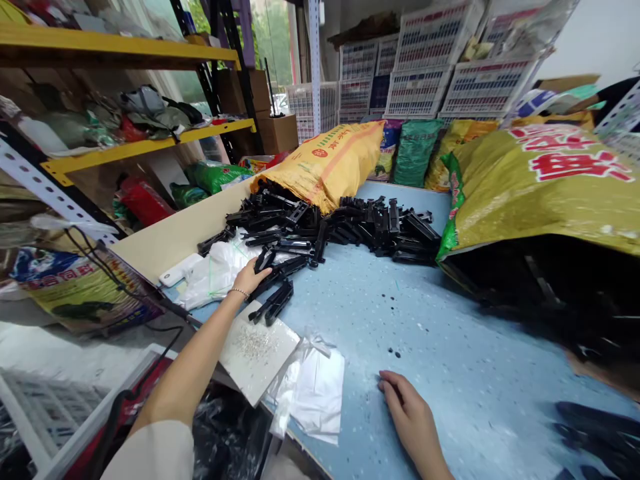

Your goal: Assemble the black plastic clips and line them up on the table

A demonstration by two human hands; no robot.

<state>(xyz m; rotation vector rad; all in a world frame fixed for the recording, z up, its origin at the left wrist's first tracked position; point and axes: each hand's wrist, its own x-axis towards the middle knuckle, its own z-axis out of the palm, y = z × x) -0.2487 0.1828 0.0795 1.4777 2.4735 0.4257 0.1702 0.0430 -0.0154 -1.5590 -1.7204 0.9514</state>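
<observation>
My left hand (247, 275), a beaded bracelet at its wrist, reaches to the left side of the blue tabletop. Its fingers are closed on a long black plastic part (263, 259) at the near edge of a heap. More black plastic parts (274, 305) lie just below it, partly over a pale square board (255, 347) covered in small grains. My right hand (413, 420) rests low over the blue table (365, 313), thumb and forefinger slightly apart, with nothing visible in it. Its other fingers are mostly hidden.
An orange woven sack (330, 160) spills a heap of black parts (375, 223) at the back. A yellow-green sack (550, 187) of dark parts bulges at right. White plastic bags (317, 387) lie near the front edge. Yellow shelving (120, 50) stands left; white crates (430, 60) are stacked behind.
</observation>
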